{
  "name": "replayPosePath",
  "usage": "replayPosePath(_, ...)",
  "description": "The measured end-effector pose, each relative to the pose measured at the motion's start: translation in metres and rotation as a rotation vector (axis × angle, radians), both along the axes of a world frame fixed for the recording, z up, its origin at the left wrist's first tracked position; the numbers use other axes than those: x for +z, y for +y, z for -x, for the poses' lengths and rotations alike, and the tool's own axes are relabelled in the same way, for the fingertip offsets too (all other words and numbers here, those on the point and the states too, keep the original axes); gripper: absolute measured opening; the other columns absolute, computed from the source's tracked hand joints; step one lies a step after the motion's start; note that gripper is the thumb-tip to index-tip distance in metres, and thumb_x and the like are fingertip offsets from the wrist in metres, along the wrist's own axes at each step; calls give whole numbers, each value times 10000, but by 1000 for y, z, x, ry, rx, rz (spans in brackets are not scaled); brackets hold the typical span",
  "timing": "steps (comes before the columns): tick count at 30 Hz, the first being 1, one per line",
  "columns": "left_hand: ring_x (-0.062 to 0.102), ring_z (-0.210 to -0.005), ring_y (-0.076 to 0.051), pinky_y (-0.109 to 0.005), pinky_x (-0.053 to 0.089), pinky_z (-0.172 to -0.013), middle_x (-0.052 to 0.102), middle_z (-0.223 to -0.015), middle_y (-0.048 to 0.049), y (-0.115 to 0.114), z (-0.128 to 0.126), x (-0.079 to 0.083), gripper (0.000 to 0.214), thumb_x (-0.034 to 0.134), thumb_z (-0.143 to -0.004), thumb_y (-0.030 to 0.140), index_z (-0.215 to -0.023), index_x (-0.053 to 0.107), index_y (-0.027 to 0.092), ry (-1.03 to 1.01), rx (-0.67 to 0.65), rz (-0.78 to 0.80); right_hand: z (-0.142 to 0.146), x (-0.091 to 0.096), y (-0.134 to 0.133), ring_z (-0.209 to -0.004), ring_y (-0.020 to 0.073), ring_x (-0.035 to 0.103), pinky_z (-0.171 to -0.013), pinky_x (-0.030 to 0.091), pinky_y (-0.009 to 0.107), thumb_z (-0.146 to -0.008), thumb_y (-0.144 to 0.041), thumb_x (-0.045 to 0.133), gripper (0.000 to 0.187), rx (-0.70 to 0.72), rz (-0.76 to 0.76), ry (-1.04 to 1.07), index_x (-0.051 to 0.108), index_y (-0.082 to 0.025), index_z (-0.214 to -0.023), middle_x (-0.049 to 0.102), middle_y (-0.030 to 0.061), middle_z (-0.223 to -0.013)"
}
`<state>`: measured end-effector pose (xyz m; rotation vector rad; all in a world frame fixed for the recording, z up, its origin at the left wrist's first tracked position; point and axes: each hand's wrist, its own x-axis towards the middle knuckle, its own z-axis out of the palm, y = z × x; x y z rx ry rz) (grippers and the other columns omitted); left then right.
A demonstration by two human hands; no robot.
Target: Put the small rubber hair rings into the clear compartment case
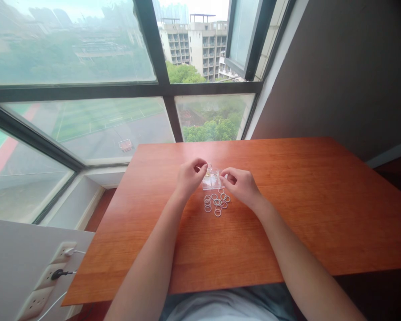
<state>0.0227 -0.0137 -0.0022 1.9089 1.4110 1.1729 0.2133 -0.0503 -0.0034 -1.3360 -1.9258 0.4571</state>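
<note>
A small clear plastic box [207,186] with compartments lies between my two hands, and a few rings show inside it. Over its far left part, my left hand [190,178] pinches a silver ring [209,165] between thumb and finger. My right hand [242,183] is curled at the box's right edge, thumb and forefinger brought close together. Whether those fingertips grip the box or some small piece cannot be made out. Just in front of the box lie several loose silver rings [218,213], some overlapping, with a row of them [207,208] at the left.
All this rests on a reddish-brown wooden table [300,200]. Beyond its far edge stand dark-framed windows [167,89], one pane ajar. At the lower left, wall sockets [50,276] hold plugs with cables. A grey wall [347,80] rises to the right.
</note>
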Motion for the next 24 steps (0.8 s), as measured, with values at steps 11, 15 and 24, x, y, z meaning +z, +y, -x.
replayPosePath(11,596,-599,-106,-218,455,-567,695,-792,-23,0,-7,-8,163,582,-813,269,-913,678,183,-4,-25,19,-1,1,0,-560,111,491,-578,355,219,-820,-254,573,110,-2,-1,-12,664,-196,-839,531,-34,-574)
replayPosePath(15,601,-604,-108,-222,457,-574,697,-793,-18,0,-4,-6,154,580,-813,262,-897,681,182,-1,-19,23,0,1,0,-564,111,490,-577,347,218,-819,-248,581,100,10,13,-45,666,-200,-838,545,-31,-579)
replayPosePath(24,599,-606,-107,-225,460,-584,702,-793,-14,-1,-3,-2,132,579,-805,236,-866,682,181,2,-9,23,5,3,-8,-605,110,520,-587,314,227,-813,-234,601,89,219,138,-268,687,-226,-836,623,-19,-665)
